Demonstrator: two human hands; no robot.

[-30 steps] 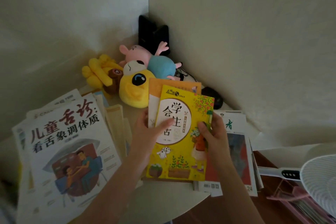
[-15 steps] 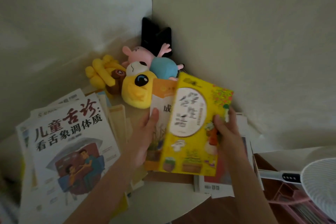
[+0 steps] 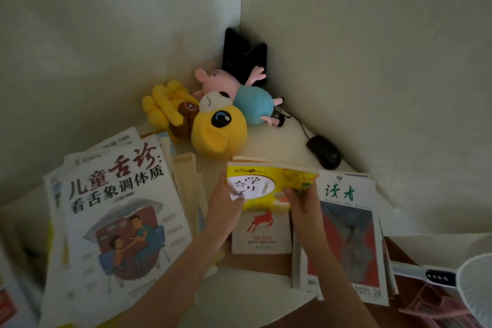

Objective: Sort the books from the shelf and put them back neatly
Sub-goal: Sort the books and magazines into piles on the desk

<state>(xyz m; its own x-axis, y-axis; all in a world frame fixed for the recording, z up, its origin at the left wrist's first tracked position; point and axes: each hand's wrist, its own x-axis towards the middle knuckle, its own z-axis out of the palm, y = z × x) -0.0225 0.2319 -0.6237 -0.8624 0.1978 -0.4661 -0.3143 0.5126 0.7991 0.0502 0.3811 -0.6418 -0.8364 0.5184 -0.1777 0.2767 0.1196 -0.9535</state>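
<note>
Item: yellow book (image 3: 274,181), softcover with a white oval on its cover, held at the centre of the view. It is tilted so its cover looks foreshortened, and it is raised off the books beneath. Left hand (image 3: 222,204): the forearm enters from 7 o'clock and the hand meets the book's edge at 9 o'clock. Its grip is closed on that edge, with the thumb lying across the cover; motion blur hides finer detail. Right hand (image 3: 303,201): the forearm enters from 5 o'clock, and its grip is closed on the book's corner at 4 o'clock, fingers curled round the edge. The top edge of an orange book (image 3: 250,160) shows just behind the yellow one at 12 o'clock; I cannot tell whether it is held too. Directly below, at 6 o'clock, a pale book with a red horse (image 3: 262,231) lies flat. At 3 o'clock is a stack of magazines (image 3: 348,242) with a red and grey cover on top. At 9 o'clock a large white book (image 3: 117,210) with bold lettering lies on a loose pile. On the white surface (image 3: 279,141), at 12 o'clock, sits a cluster of plush toys (image 3: 218,125) in the wall corner, with a black mouse (image 3: 323,152) at 1 o'clock. A white fan (image 3: 475,287) sits at the view's 4 o'clock edge.
</note>
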